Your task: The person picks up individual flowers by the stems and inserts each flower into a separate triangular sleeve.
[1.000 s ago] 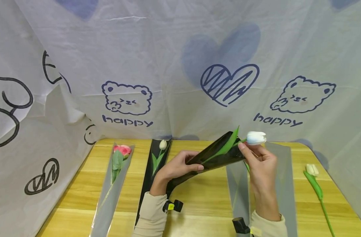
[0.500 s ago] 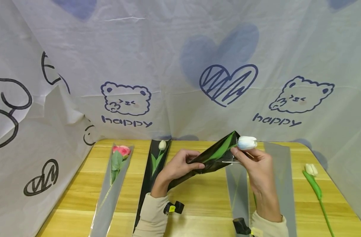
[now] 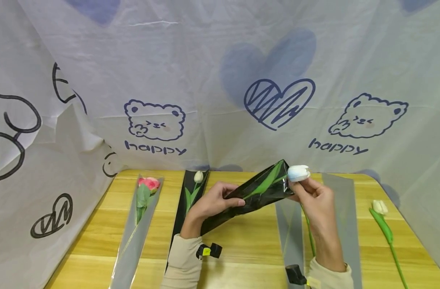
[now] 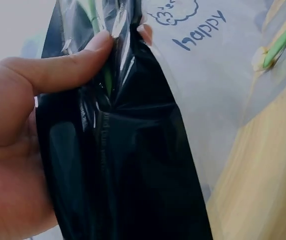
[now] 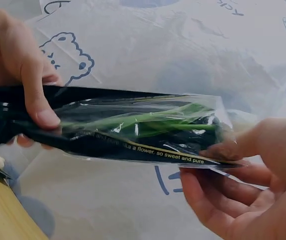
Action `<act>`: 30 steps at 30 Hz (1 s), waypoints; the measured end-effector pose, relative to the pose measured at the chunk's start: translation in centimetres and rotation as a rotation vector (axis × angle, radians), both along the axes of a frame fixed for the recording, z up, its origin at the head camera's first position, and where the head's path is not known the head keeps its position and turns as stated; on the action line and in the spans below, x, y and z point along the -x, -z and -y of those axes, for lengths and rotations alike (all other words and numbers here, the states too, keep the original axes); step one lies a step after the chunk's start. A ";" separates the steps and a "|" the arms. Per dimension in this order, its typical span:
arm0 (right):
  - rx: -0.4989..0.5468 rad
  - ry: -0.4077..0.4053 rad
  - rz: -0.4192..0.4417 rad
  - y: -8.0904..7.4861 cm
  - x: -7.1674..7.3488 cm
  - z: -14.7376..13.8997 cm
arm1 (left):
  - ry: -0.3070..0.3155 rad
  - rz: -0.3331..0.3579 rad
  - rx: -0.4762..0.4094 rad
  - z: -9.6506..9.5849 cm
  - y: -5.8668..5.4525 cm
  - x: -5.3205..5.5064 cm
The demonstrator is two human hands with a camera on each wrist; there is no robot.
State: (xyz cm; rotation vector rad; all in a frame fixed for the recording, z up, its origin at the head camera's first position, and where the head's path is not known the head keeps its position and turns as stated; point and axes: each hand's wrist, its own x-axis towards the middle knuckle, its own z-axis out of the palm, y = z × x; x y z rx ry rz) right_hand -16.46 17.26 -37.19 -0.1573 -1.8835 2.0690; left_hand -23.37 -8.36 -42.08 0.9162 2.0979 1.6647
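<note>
A white and pale-blue tulip (image 3: 298,173) lies in a black flower sleeve (image 3: 259,194) with a clear front, its head sticking out of the open end. Stem and green leaf (image 5: 147,120) show through the film. My left hand (image 3: 216,200) grips the sleeve midway along, thumb (image 4: 85,62) over the front and fingers behind. At the mouth, my right hand (image 3: 315,200) pinches the sleeve's edge between thumb and fingers, just below the tulip's head. The sleeve is held tilted above the table, its open end up and to the right.
On the wooden table (image 3: 249,257) lie a pink rose in a grey sleeve (image 3: 135,233) and a white tulip (image 3: 198,176) on black wrapping at left. Grey sleeves (image 3: 346,224) lie at right, with a loose white tulip (image 3: 380,207) beyond them. A printed cloth (image 3: 220,80) hangs behind.
The tulip has slid left and deeper into the sleeve. Its leaf, sticking out past the mouth before, is now inside. My right hand's grip has shifted from below the flower head onto the sleeve's edge.
</note>
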 end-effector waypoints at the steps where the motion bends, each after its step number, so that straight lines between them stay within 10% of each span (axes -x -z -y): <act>1: 0.034 0.014 -0.020 -0.1 0.0 0.0 | -0.011 0.015 -0.008 -0.1 0.1 0.0; 11: 0.030 -0.110 -0.137 0.6 0.4 0.3 | -0.154 0.205 -0.185 -0.8 0.9 0.3; 19: -0.082 -0.115 -0.141 1.6 1.2 2.3 | -0.131 0.298 -0.265 -1.9 1.0 0.3; 30: -0.125 0.020 -0.173 2.0 1.6 2.1 | -0.044 0.221 -0.124 -1.3 0.7 0.3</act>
